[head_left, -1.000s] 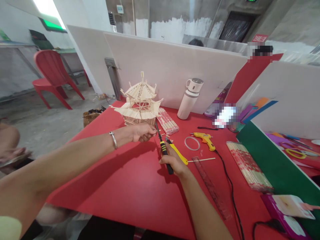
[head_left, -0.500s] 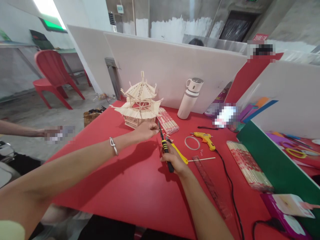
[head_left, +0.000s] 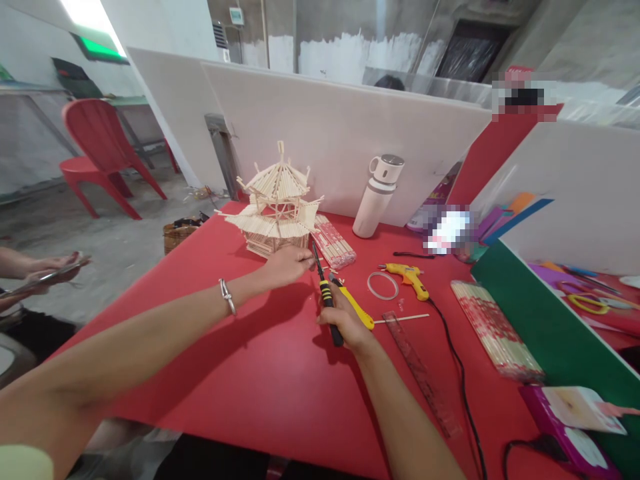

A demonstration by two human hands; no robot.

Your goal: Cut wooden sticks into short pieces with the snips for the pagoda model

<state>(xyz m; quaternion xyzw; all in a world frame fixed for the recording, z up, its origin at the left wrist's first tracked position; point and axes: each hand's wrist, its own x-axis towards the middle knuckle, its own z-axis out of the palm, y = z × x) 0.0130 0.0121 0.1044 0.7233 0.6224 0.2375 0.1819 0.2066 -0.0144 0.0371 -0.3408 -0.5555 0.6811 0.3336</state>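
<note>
On the smooth red surface, a tiered pavilion of pale sticks was positioned, its base partly obscured by the left hand. A black-and-yellow tool was grasped by the right fingers; any item in the curled left fingers could not be discerned. Nearby, a plastic-wrapped bundle, cylindrical bottle and yellow glue gun were placed.

At the lower centre of the frame, a hand could pass over the smooth red tabletop, until the left hand and the right hand, gripping a black-and-yellow-handled tool, block the way toward the pale wooden-stick pagoda model. Right of centre, the yellow plastic cutter, clear flat ruler, yellow glue gun and trailing black cable leave only narrow gaps, while the upright white panel bars the upper centre.
</note>
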